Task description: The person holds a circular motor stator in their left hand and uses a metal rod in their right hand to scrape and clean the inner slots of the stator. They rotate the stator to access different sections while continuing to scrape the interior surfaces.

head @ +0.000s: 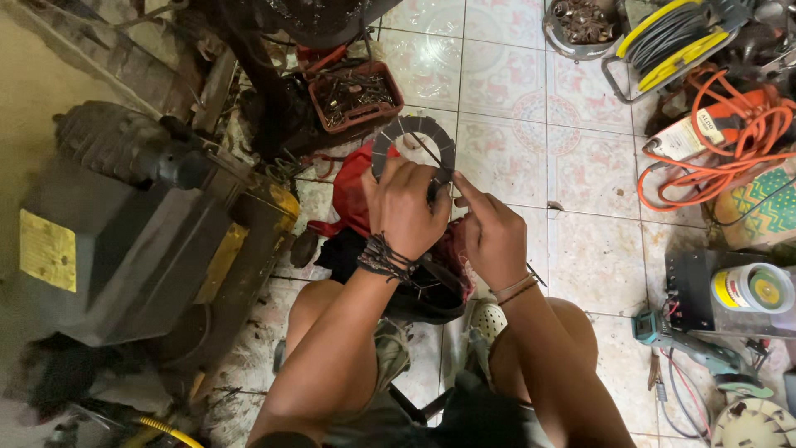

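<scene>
While the person sits low over a white patterned tile floor (580, 241), knees apart, both hands meet at a dark grey slotted ring disc (414, 141) held up in front of them. Left hand (404, 207) has its fingers curled shut around the lower rim of the disc, a dark braided wristband on the wrist. Right hand (491, 236) is just beside it, forefinger stretched toward the disc's lower right edge; whether it actually pinches anything I cannot tell. A thin rod or wire crosses the ring's opening. Beneath the disc lies a red cloth (352, 195), and beyond it a brown tray of small metal parts (355, 98). A large dark motor housing (133, 241) fills the floor's left side; orange cable (730, 141) coils at the right edge.
</scene>
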